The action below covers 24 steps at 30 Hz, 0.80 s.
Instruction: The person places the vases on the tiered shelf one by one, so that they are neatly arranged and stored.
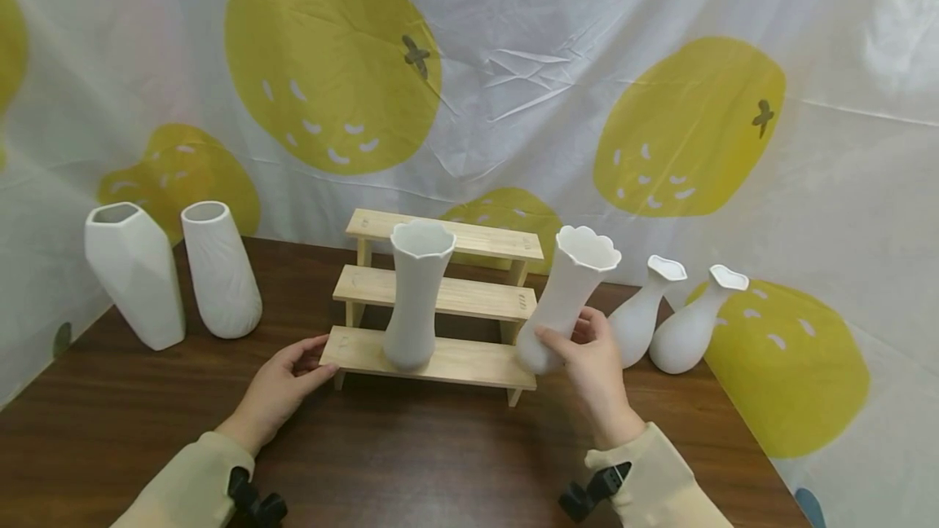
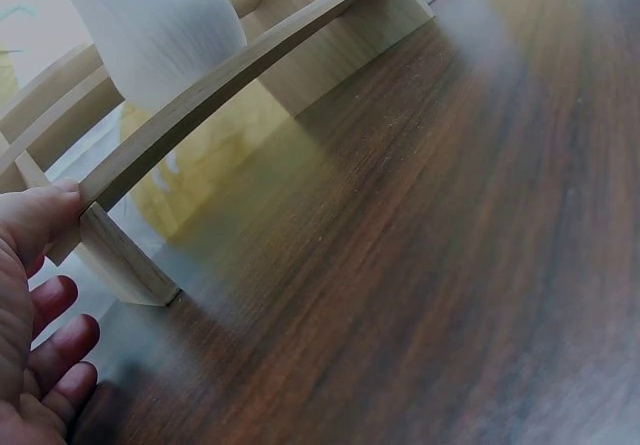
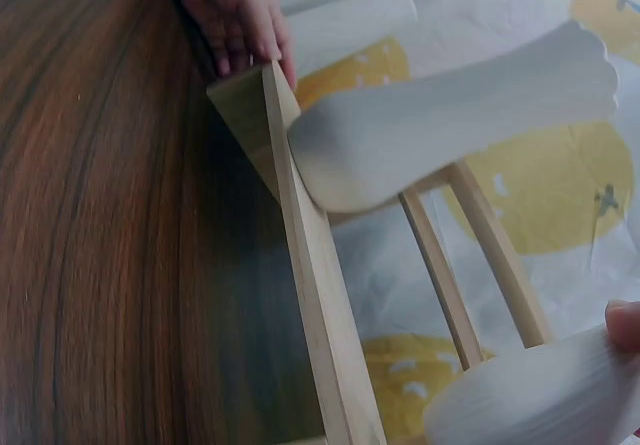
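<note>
My right hand (image 1: 592,361) grips a white vase with a scalloped rim (image 1: 568,283) low on its body. This vase leans to the right, its base by the right end of the lowest step. A matching scalloped vase (image 1: 418,292) stands upright on the lowest step, left of the middle. The three-step wooden stand (image 1: 469,363) sits on the table. At its left end my left hand (image 1: 282,385) holds the lowest board; in the left wrist view the thumb (image 2: 45,210) presses on the board's end and the other fingers are loosely bent below.
Two slim-necked white vases (image 1: 634,320) (image 1: 689,328) stand right of my right hand. At the left are a faceted white vase (image 1: 139,283) and a tapered, textured white vase (image 1: 223,275). A fruit-patterned curtain (image 1: 513,104) hangs behind the dark wooden table (image 1: 440,463).
</note>
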{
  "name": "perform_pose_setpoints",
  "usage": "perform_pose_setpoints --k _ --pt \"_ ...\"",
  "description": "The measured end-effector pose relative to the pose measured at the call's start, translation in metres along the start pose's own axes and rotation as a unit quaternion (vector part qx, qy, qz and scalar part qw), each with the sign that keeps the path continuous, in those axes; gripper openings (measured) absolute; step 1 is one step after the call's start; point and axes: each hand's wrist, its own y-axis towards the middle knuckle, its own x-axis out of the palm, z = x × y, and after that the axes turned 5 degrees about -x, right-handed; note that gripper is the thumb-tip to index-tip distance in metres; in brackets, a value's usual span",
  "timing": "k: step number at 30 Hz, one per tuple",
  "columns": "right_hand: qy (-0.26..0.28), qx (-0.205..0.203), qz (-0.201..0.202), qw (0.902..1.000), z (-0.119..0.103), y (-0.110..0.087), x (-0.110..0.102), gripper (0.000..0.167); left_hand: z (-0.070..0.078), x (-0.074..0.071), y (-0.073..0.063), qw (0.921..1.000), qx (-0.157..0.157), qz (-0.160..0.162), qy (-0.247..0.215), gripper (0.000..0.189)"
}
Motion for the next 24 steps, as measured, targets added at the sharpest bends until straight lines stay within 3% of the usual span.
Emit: perform_pose_setpoints --k 6,13,24 --pt "0.004 0.004 -0.014 0.9999 -0.002 -0.004 0.015 0.052 0.001 0.0 -0.001 1.0 0.001 0.002 0.004 0.06" --pt "0.045 0.011 -0.027 0.9986 -0.002 -0.007 0.035 0.053 -0.001 0.0 -0.001 1.0 0.0 0.001 0.003 0.06" --pt "0.05 0.011 -0.037 0.998 0.001 -0.01 0.061 0.054 -0.001 0.001 0.0 1.0 0.001 0.002 -0.001 0.06"
